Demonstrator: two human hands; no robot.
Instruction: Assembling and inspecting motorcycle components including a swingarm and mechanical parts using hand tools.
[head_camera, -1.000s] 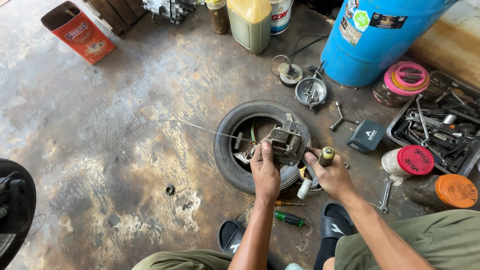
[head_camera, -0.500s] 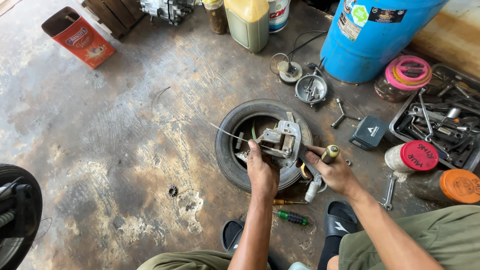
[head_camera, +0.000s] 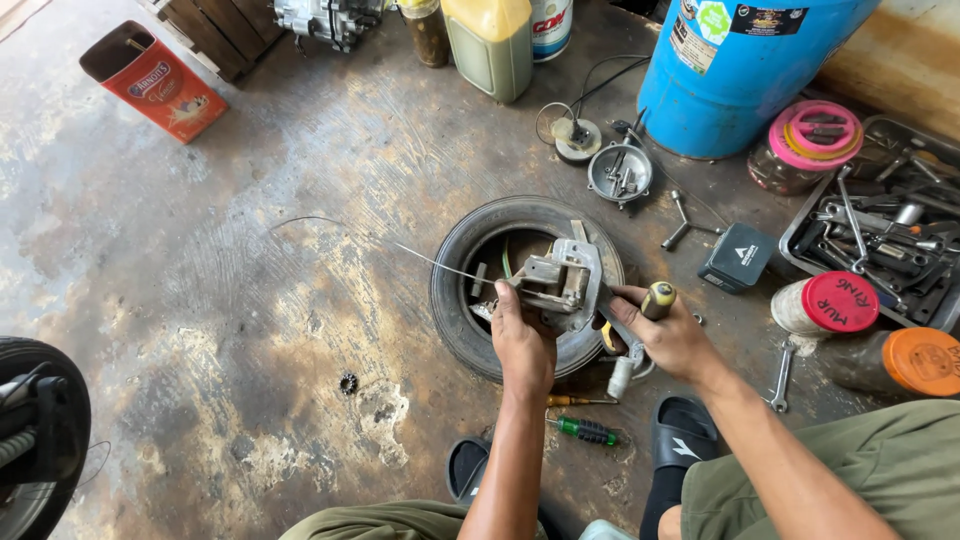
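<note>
The grey metal assembly (head_camera: 560, 283) sits on the near rim of a small tyre (head_camera: 525, 285) lying flat on the concrete floor (head_camera: 250, 300). The left hand (head_camera: 522, 340) is clamped around its near side; the right hand (head_camera: 668, 335) grips a yellow-handled tool (head_camera: 650, 303) just right of it. A thin wire (head_camera: 400, 245) trails left. Holding the part firmly down seems wise. A blue drum (head_camera: 735, 75) stands far right.
</note>
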